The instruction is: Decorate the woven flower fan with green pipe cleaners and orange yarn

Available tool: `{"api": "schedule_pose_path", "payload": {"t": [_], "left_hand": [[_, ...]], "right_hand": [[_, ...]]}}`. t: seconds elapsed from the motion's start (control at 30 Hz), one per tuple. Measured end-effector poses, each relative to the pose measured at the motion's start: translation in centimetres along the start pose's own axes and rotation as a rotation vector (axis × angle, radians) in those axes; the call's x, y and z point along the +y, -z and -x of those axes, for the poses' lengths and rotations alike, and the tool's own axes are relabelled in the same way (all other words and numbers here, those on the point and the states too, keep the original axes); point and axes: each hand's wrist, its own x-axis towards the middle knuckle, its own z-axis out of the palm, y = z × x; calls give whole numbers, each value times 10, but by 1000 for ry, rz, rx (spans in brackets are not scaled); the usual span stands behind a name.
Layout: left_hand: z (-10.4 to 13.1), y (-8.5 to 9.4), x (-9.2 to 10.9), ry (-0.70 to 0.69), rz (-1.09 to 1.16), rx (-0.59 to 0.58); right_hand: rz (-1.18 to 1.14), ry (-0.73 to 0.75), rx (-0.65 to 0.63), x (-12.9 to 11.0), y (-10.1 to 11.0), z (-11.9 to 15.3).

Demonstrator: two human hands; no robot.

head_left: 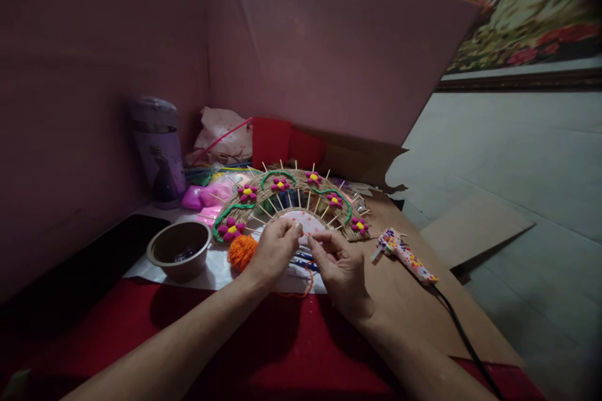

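Observation:
My left hand (278, 245) and my right hand (342, 269) meet over the table's middle, each in a pinch. A short stretch of orange yarn (309, 282) runs up to my right fingers and seems to pass between both fingertips. Beside my left hand lies the ball of orange yarn (242, 253). Just behind the hands stands a half-round fan of sticks woven with twine (301, 183), decorated with magenta flowers and green cord. Its pale dotted centre (305, 220) is partly hidden by my fingers. Dark blue pens or similar rods (305, 263) show between my hands.
A brown bowl (179, 249) sits left of the yarn ball, near a lilac tumbler (160, 153). Pink bagged material (211, 193) lies behind. At right, a flower-patterned glue gun (407, 255) with a black cable rests on brown cardboard (423, 307).

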Motion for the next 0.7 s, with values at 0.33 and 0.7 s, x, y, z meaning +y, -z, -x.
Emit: {"api": "schedule_pose_path", "payload": {"t": [0.33, 0.7], "left_hand": [[4, -1, 9, 80, -45, -35], [5, -3, 6, 24, 5, -70]], "right_hand": [[44, 54, 3, -3, 2, 0], [13, 31, -24, -4, 2, -1]]}}
